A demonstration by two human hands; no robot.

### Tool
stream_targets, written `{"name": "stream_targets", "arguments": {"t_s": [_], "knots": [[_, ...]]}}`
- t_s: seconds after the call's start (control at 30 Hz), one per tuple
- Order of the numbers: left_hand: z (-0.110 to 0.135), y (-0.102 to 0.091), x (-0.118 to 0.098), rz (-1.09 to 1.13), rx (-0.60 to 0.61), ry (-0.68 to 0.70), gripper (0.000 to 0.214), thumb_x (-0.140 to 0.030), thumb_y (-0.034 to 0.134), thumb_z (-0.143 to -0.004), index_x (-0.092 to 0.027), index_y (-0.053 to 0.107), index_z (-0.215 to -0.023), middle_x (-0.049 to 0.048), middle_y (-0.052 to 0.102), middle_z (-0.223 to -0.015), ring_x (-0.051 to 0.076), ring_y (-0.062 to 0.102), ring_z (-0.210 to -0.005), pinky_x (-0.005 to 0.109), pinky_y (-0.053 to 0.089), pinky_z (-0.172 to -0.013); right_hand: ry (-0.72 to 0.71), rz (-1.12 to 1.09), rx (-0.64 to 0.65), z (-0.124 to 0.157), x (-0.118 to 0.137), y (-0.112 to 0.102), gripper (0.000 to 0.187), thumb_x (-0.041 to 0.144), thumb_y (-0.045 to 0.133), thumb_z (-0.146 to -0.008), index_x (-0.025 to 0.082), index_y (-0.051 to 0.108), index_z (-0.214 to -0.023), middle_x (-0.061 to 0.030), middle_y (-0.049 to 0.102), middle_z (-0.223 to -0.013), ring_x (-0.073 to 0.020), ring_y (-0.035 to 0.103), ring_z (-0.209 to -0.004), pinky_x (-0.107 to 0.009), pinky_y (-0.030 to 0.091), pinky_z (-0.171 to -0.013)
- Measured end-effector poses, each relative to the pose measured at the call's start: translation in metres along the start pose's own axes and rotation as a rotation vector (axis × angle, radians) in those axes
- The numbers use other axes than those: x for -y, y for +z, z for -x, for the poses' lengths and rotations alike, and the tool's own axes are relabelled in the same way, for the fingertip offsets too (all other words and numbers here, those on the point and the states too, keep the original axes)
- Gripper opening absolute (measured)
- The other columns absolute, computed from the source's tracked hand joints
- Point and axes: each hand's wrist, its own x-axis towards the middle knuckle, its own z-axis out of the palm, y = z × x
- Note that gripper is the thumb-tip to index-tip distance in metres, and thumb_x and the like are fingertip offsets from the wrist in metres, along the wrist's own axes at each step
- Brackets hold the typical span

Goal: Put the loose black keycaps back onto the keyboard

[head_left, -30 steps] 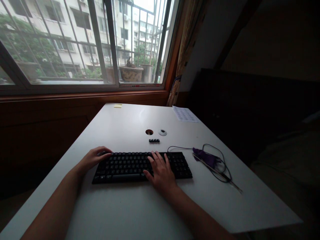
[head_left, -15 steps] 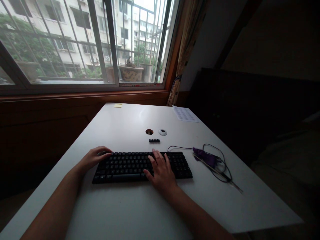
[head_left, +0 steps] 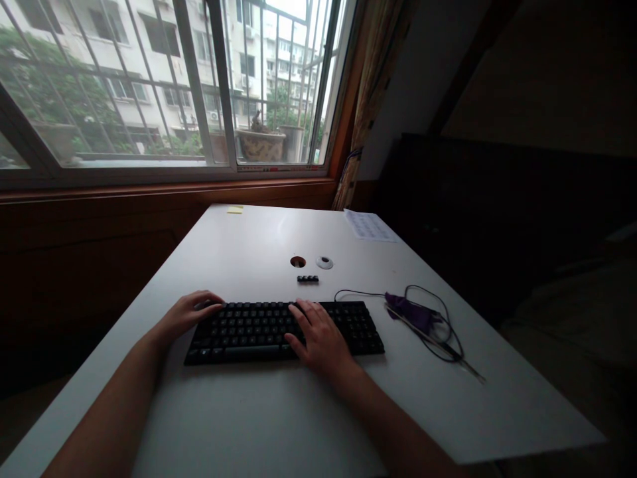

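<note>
A black keyboard (head_left: 249, 332) lies flat on the white table, long side towards me. At its far left corner, my left hand (head_left: 192, 311) is closed on the edge, thumb and fingers close together; part of the grip is hidden. My right hand (head_left: 321, 335) rests palm down over the right-middle keys, holding nothing, its thumb apart from the other fingers. Just behind the keyboard sits a short row of small black keycaps (head_left: 307, 279), touched by neither hand.
To the right of the keyboard lie a purple cloth pouch (head_left: 411, 313), a looped black cable (head_left: 450, 325) and a thin metal tool (head_left: 468, 368). Farther back on the table (head_left: 259, 245) are a round hole (head_left: 298, 262), a grey ring cover (head_left: 324, 263), printed paper (head_left: 371, 226) and yellow notes (head_left: 235, 209).
My right hand has shifted slightly left over the keys, and its fingers have drawn closer together and back from the keyboard's far edge. The left hand stays in place.
</note>
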Motion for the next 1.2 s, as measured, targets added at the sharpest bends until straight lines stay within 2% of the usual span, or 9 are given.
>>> {"name": "stream_targets", "arguments": {"t_s": [0.27, 0.5, 0.67, 0.83, 0.97, 1.07, 1.2], "knots": [[0.0, -0.001, -0.004, -0.006, 0.005, -0.013, 0.036, -0.055, 0.059, -0.089, -0.023, 0.074, -0.099, 0.0068, 0.073, -0.102, 0.027, 0.066, -0.099, 0.037, 0.052, -0.088, 0.012, -0.046, -0.029, -0.004, 0.003, -0.002, 0.05, 0.044, 0.048, -0.098, 0.019, 0.049, -0.141, -0.0102, 0.057, -0.139, -0.0249, 0.048, -0.132, -0.045, 0.039, -0.115], [0.001, -0.001, -0.004, 0.004, 0.006, -0.025, 0.038, -0.057, 0.059, -0.088, -0.023, 0.074, -0.099, 0.0076, 0.073, -0.103, 0.028, 0.066, -0.099, 0.041, 0.053, -0.089, -0.005, 0.019, -0.018, -0.006, 0.006, 0.002, 0.048, 0.046, 0.048, -0.098, 0.021, 0.055, -0.138, -0.008, 0.051, -0.146, -0.0274, 0.044, -0.134, -0.046, 0.04, -0.113], [-0.001, -0.001, 0.0, 0.003, 0.007, -0.024, 0.035, -0.054, 0.06, -0.088, -0.024, 0.075, -0.098, 0.0063, 0.074, -0.102, 0.027, 0.066, -0.097, 0.037, 0.053, -0.086, -0.022, 0.029, 0.004, -0.012, 0.007, 0.001, 0.049, 0.048, 0.045, -0.099, 0.019, 0.054, -0.138, -0.0082, 0.058, -0.138, -0.0287, 0.044, -0.13, -0.046, 0.041, -0.111], [-0.001, 0.0, 0.0, 0.012, 0.014, -0.004, 0.033, -0.051, 0.06, -0.09, -0.023, 0.074, -0.099, 0.0067, 0.073, -0.102, 0.026, 0.066, -0.098, 0.037, 0.052, -0.086, -0.075, 0.035, 0.025, -0.026, 0.006, -0.004, 0.045, 0.045, 0.045, -0.1, 0.015, 0.06, -0.13, -0.011, 0.064, -0.126, -0.028, 0.05, -0.119, -0.043, 0.046, -0.103], [0.0, -0.001, 0.0, 0.006, 0.006, -0.002, 0.032, -0.051, 0.06, -0.09, -0.024, 0.074, -0.099, 0.0066, 0.073, -0.102, 0.026, 0.066, -0.098, 0.038, 0.052, -0.087, -0.128, 0.039, 0.024, -0.035, 0.001, -0.005, 0.038, 0.04, 0.045, -0.1, 0.016, 0.062, -0.126, -0.011, 0.068, -0.113, -0.0263, 0.055, -0.111, -0.041, 0.049, -0.097], [0.0, -0.001, 0.001, -0.009, -0.001, 0.001, 0.032, -0.051, 0.059, -0.09, -0.024, 0.074, -0.099, 0.0065, 0.073, -0.102, 0.026, 0.066, -0.098, 0.038, 0.052, -0.086, -0.159, 0.02, -0.004, -0.035, -0.001, -0.003, 0.034, 0.035, 0.045, -0.1, 0.017, 0.063, -0.124, -0.0099, 0.067, -0.117, -0.0251, 0.054, -0.115, -0.04, 0.047, -0.1], [0.0, 0.0, 0.001, -0.003, -0.001, 0.003, 0.034, -0.053, 0.059, -0.09, -0.024, 0.074, -0.099, 0.0067, 0.073, -0.101, 0.026, 0.066, -0.097, 0.038, 0.052, -0.087, -0.121, -0.002, -0.008, -0.031, -0.001, -0.001, 0.035, 0.035, 0.045, -0.1, 0.02, 0.059, -0.129, -0.0084, 0.067, -0.119, -0.0235, 0.054, -0.114, -0.039, 0.048, -0.1]]}}
